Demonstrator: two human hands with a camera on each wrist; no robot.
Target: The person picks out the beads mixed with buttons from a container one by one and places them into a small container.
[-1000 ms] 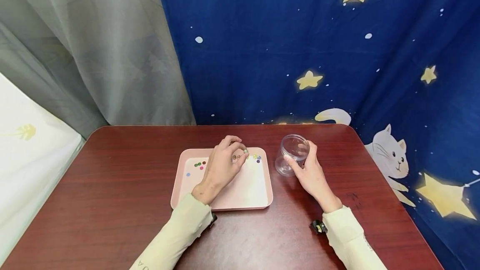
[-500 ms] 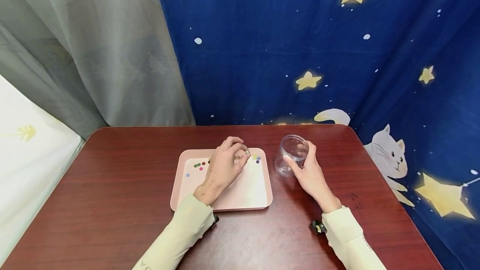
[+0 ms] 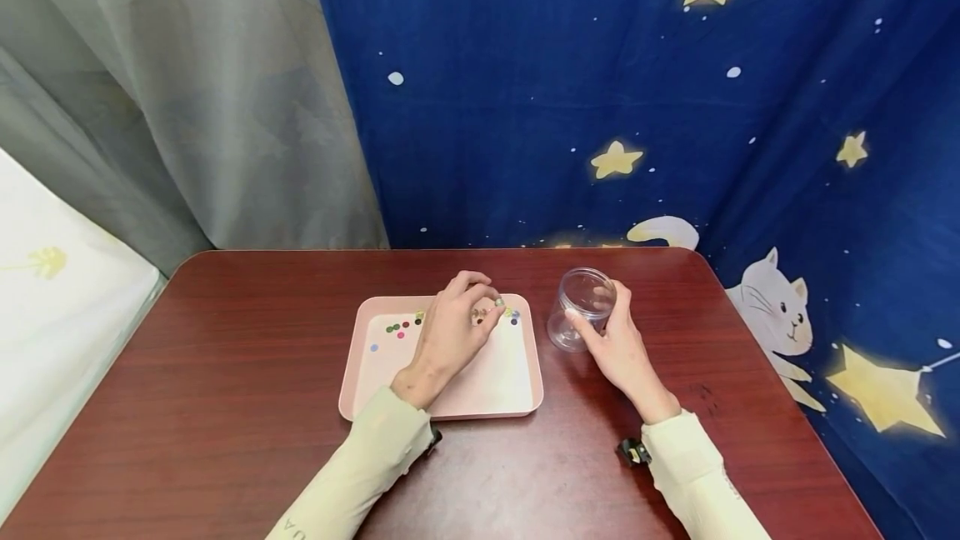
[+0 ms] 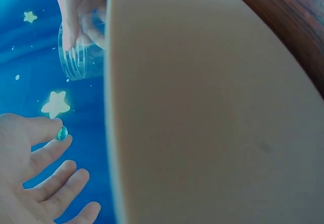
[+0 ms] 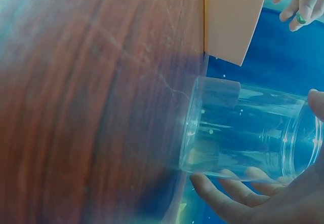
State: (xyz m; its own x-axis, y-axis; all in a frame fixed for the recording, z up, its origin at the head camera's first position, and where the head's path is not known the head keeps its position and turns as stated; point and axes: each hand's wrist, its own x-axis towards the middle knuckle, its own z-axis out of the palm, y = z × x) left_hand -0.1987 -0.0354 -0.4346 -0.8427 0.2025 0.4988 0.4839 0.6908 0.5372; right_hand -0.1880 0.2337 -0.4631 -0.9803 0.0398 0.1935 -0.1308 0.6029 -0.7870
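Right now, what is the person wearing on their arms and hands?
Both arms are in long, pale cream sleeves that end at the wrists; the left sleeve has small dark letters near the forearm. A small black device sits at each wrist, the right one with a yellowish spot. The left hand and right hand are bare.

Small green bead (image 4: 62,133) pinched above the pink tray's (image 3: 450,407) far right corner, clear empty jar (image 3: 581,309) tilted just beside the tray's right edge

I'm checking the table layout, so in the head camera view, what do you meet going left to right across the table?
Pink rectangular plastic tray → small coloured beads at its far left → left hand pinching a small greenish bead → clear round plastic jar → right hand holding that jar.
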